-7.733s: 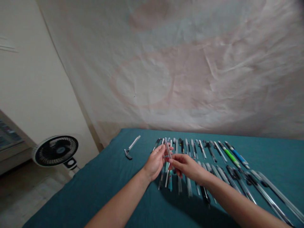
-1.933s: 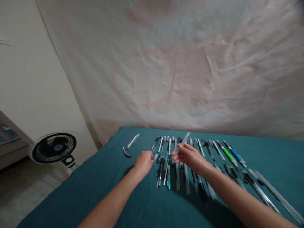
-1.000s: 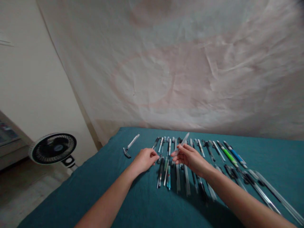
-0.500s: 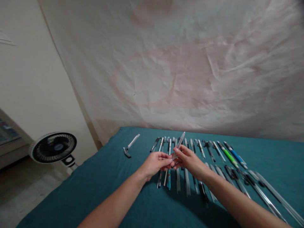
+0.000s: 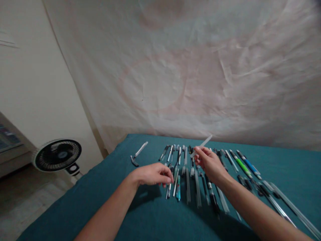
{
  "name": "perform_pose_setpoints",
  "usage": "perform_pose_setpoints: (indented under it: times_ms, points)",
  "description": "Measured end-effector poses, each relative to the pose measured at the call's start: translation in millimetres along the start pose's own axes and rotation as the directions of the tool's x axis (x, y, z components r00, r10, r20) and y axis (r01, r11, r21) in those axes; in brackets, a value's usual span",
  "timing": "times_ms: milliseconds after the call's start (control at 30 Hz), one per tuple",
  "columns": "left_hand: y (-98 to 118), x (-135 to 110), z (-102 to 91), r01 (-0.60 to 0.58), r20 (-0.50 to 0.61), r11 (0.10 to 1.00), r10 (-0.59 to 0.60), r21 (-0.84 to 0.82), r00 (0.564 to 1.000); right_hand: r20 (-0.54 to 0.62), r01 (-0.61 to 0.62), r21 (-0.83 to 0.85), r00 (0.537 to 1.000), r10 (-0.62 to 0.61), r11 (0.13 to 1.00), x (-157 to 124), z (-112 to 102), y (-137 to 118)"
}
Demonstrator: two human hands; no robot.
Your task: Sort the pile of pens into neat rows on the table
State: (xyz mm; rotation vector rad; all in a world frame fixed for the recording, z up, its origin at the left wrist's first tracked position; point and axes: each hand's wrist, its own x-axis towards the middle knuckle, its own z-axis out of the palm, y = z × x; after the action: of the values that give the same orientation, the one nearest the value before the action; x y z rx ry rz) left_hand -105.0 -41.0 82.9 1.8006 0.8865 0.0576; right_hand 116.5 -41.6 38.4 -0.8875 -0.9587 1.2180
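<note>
My right hand (image 5: 208,162) pinches a translucent whitish pen barrel (image 5: 206,141) between thumb and fingers, tilted up to the right above the back row of pens. Lower and to the left, my left hand (image 5: 155,174) hovers with curled fingers drawn together over the left end of the front row. Whatever those fingertips may hold is hidden or too small to make out. Just under and beside them lie a clear pen (image 5: 168,191) and a teal patterned pen (image 5: 178,190).
Two rows of pens lie on the teal cloth (image 5: 100,204), among them a green pen (image 5: 240,164) and a blue pen (image 5: 248,164). Clear pen parts with a black piece (image 5: 135,160) lie apart at left. A fan (image 5: 59,155) stands beyond the left edge; a sheet (image 5: 160,83) hangs behind.
My hands have separated. The right hand carried the pen barrel rightward and tilted it lower, while my left hand let go of it and moved left and down.
</note>
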Motion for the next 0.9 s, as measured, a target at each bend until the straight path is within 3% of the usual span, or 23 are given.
perform_pose_setpoints:
  times_ms: [133,300,467,600,667,800,900]
  points:
    - [-0.7,2.3,-3.0,-0.040,-0.129,0.999,0.037,-0.018,0.991,0.249,-0.114,-0.151,0.957,0.150,0.982,-12.0,11.1,5.6]
    - [-1.6,9.8,11.6,-0.033,-0.095,0.998,0.028,-0.056,0.995,0.397,-0.172,-0.222,0.883,0.250,0.960,-28.7,27.6,9.8]
    - [1.0,9.7,15.7,-0.029,-0.081,0.998,0.024,-0.064,0.996,0.426,-0.174,-0.208,0.870,0.249,0.963,-31.7,29.5,14.6]
    - [4.5,13.2,14.3,-0.098,-0.332,0.990,0.060,-0.099,0.941,0.437,-0.151,-0.282,0.859,0.267,0.947,-33.1,31.1,19.5]
    - [5.5,17.1,16.6,-0.164,-0.402,0.976,0.093,-0.145,0.911,0.455,-0.132,-0.313,0.849,0.270,0.941,-35.2,33.9,21.6]
    - [4.4,22.7,23.2,-0.248,-0.406,0.942,0.141,-0.225,0.903,0.458,-0.100,-0.337,0.851,0.256,0.936,-39.6,40.1,21.1]
    - [2.7,23.6,23.5,-0.240,-0.420,0.943,0.126,-0.231,0.899,0.451,-0.080,-0.352,0.858,0.244,0.933,-40.8,41.8,18.6]
